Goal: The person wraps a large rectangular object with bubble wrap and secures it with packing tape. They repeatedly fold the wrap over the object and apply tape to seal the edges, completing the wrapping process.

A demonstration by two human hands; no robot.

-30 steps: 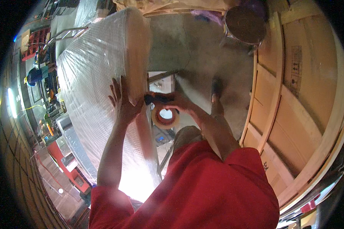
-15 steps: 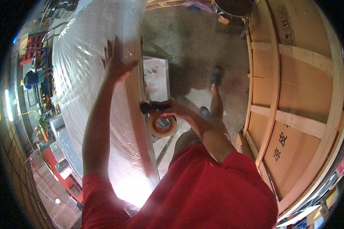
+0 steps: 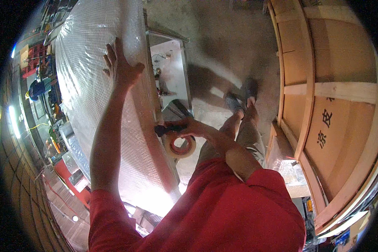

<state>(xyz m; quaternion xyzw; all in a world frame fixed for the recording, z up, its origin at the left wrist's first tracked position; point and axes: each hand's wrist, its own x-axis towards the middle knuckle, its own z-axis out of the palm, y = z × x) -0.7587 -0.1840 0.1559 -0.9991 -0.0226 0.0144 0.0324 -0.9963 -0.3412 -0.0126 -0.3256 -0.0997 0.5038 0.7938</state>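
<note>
A large object wrapped in clear bubble wrap (image 3: pixel 88 92) stands along my left side. My left hand (image 3: pixel 124 69) lies on top of it near its right edge, fingers spread. In my right hand (image 3: pixel 191 127) is a tape dispenser (image 3: pixel 166 129) with a dark handle, and a wide roll of packing tape (image 3: pixel 189 147) hangs from it. The dispenser's dark end is against or very near the wrapped side, where a brownish strip of tape (image 3: pixel 149 126) seems to run along the edge. My fingers partly hide the dispenser.
A tall wooden crate frame with cardboard panels (image 3: pixel 340 54) stands at the right. Beside the wrapped object is an open, pale-lined compartment (image 3: pixel 170 63) with small parts inside. My feet (image 3: pixel 235 103) are on the concrete floor. At far left, a person (image 3: pixel 40 87) is among cluttered benches.
I have stepped along the wrapped object, and the crate has shifted in view. My feet are closer together. Both hands keep their places on and beside the wrap; the dispenser stays held.
</note>
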